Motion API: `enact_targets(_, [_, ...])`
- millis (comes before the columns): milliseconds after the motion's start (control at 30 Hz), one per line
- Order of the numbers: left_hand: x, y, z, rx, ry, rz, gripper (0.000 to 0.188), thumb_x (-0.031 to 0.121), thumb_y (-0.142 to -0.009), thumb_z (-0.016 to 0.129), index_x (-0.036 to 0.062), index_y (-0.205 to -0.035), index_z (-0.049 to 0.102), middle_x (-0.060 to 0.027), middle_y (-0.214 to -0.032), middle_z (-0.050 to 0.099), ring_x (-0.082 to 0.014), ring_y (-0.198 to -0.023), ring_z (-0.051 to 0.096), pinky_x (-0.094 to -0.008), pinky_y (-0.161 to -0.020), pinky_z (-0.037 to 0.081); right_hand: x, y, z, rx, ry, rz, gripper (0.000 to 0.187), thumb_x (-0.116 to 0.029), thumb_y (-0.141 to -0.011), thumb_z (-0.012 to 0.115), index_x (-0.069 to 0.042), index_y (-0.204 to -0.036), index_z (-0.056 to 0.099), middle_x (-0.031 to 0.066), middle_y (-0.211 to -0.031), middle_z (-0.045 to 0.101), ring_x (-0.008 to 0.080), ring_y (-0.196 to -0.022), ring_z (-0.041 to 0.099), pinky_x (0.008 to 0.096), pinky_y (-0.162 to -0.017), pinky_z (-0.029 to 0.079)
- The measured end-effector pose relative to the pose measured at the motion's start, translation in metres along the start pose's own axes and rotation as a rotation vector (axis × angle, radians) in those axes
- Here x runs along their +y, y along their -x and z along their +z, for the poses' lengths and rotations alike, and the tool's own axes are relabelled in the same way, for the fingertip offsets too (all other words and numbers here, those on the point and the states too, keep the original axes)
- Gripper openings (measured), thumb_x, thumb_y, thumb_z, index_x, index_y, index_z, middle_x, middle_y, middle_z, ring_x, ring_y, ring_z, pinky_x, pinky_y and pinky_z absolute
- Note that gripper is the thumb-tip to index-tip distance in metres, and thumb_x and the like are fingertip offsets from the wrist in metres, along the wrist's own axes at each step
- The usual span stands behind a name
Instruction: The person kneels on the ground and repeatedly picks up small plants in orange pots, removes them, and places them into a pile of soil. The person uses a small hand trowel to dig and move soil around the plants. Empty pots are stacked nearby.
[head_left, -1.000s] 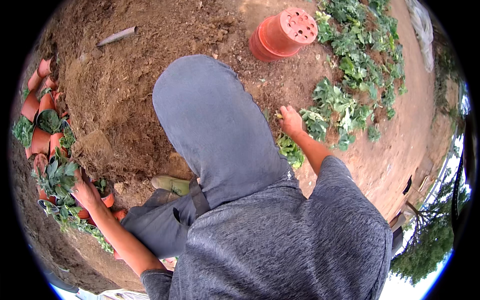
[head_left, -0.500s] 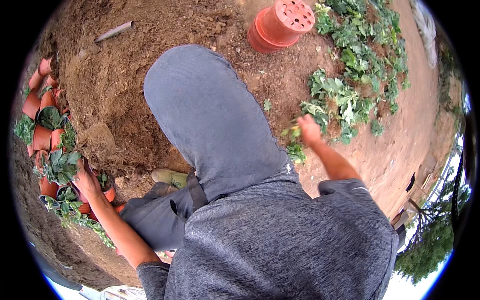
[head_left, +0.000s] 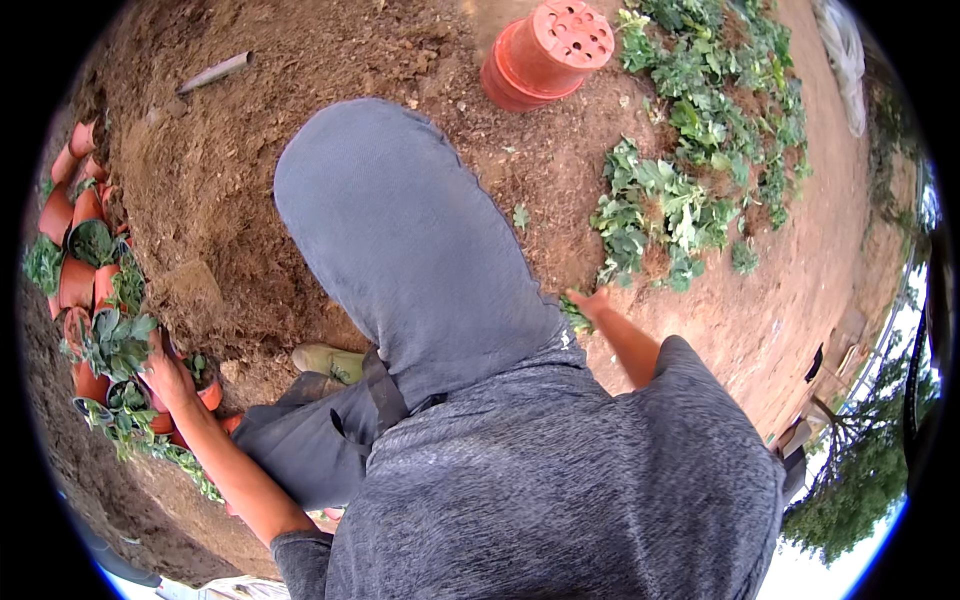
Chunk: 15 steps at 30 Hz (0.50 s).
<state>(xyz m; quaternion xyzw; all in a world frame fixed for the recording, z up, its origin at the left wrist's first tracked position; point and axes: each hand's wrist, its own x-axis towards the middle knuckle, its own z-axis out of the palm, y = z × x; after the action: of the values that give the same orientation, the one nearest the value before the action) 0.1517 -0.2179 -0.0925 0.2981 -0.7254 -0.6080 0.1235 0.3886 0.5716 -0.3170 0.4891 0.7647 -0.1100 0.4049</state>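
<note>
At the left, my left hand (head_left: 166, 374) is closed at a leafy green plant (head_left: 120, 343) among orange pots; the leaves hide part of the fingers. My right hand (head_left: 597, 305) is low over the soil on the right, beside my bent knee. Its fingers look spread, touching or just above a small green leafy sprig (head_left: 574, 314) that my trouser leg partly covers. Farther right of that hand lies a heap of uprooted leafy plants (head_left: 665, 212) with brown root clumps.
Orange pots (head_left: 77, 283), several tipped over, crowd the left edge. An upturned stack of orange pots (head_left: 535, 60) with a holed base stands ahead. A short pale pipe (head_left: 214, 73) lies on a brown soil mound (head_left: 215, 170). Clear plastic sheeting (head_left: 842, 65) lies far right.
My right hand has moved down and left toward the small sprig near my knee; the yellowish leaf at its fingers no longer shows. My left hand stays at the plant by the pots.
</note>
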Motion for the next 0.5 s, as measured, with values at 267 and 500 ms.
enact_targets(267, [-0.016, 0.0, 0.006, -0.044, 0.072, -0.092, 0.044, 0.009, -0.087, 0.067, 0.0, -0.127, 0.052, -0.008, -0.126, 0.056, -0.0204, -0.111, 0.054, -0.0357, -0.096, 0.045, -0.054, -0.077, -0.161, 0.45, -0.599, 0.147, 0.048, -0.032, -0.083, 0.063, -0.006, -0.122, 0.057, 0.0168, -0.121, 0.061, 0.029, -0.108, 0.061, 0.0407, -0.086, 0.051])
enact_targets(500, [-0.018, 0.008, -0.001, -0.045, 0.125, 0.09, 0.041, 0.011, -0.091, 0.063, -0.004, -0.128, 0.052, -0.0111, -0.128, 0.055, -0.0213, -0.116, 0.053, -0.0401, -0.105, 0.041, -0.102, -0.093, -0.415, 0.854, -1.165, -0.368, 0.078, -0.037, -0.08, 0.071, -0.007, -0.143, 0.035, 0.0181, -0.13, 0.052, 0.0348, -0.108, 0.057, 0.0436, -0.09, 0.05])
